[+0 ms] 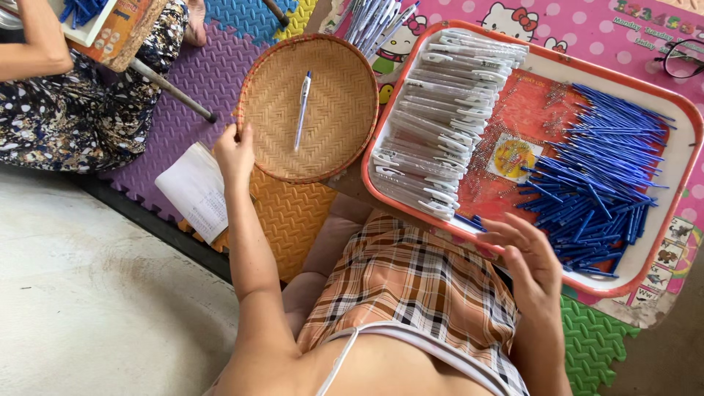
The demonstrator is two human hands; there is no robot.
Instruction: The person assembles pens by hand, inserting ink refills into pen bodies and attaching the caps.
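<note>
Kneeling or seated on the floor, the person wears plaid shorts (411,286) nearest the camera. The right hand (529,262) hovers at the near rim of a red-edged tray (528,253), fingers (506,227) loosely spread and holding nothing; whether they touch the rim cannot be told. The left hand (233,152) reaches out to a round woven basket (308,108), fingers curled onto its near left rim, with the thumb on the inner side. A single pen (302,110) with a clear barrel and blue tip lies inside the basket, near its middle, running roughly away from the person. A folded sheet of printed paper (196,189) lies on the foam floor mat (290,213) just below the left hand.

On the tray, a bank of clear pen barrels (440,125) fills the left half, and a heap of blue refills (598,176) fills the right half, the two well apart. Beyond the basket, more assembled pens (374,22) lie in a bundle. A pair of glasses (682,59) rests on the pink mat (587,29) at far right. At far left sits another person in a patterned garment (81,110).
</note>
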